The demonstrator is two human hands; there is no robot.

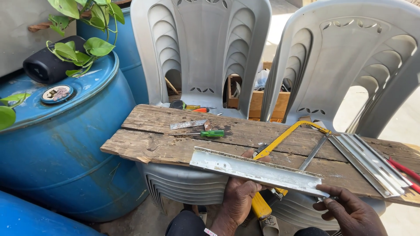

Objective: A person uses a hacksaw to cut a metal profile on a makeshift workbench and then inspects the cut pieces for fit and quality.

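Observation:
A wooden plank [166,135] lies across the seats of two grey plastic chairs [201,48]. Above its near edge my left hand [238,196] grips a long aluminium profile [258,170] from below, one fingertip showing over its far side. My right hand [350,212] holds the same profile's right end with its fingertips. A yellow-framed hacksaw [288,135] rests on the plank behind the profile. Its yellow handle [261,205] pokes out beneath, beside my left hand.
More aluminium profiles [372,164] are stacked on the plank's right end, next to red-handled pliers [404,170]. A green screwdriver [212,133] and a flat metal strip [188,124] lie mid-plank. A blue drum [57,144] carrying a black speaker [48,65] stands at left. A wooden crate [258,98] sits behind the chairs.

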